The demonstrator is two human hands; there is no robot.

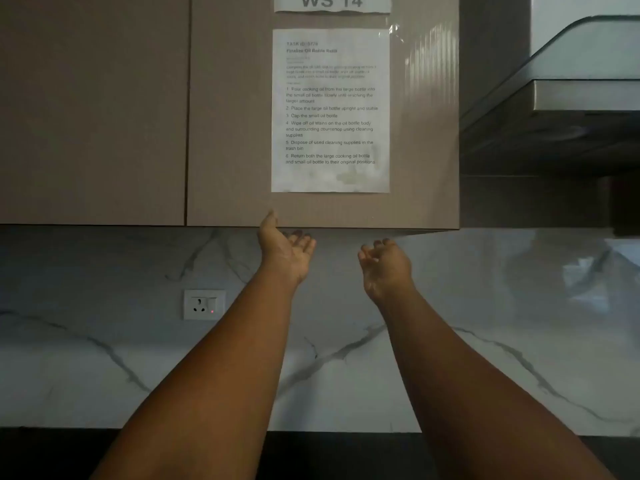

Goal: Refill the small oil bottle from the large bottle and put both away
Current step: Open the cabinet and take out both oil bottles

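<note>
Neither oil bottle is in view. Both my arms reach up toward the bottom edge of a brown wall cabinet (228, 133). My left hand (285, 245) is palm up with relaxed fingers, its thumb tip at the cabinet door's lower edge, and holds nothing. My right hand (384, 265) hangs a little lower and to the right, below the cabinet, fingers loosely curled and empty. A printed task sheet (330, 110) is taped to the cabinet door above my hands.
A white marble backsplash (485, 323) fills the wall below the cabinets. A wall socket (204, 304) with a red light sits at the left. A range hood (568, 98) juts out at the upper right. The dark countertop edge (329, 455) runs along the bottom.
</note>
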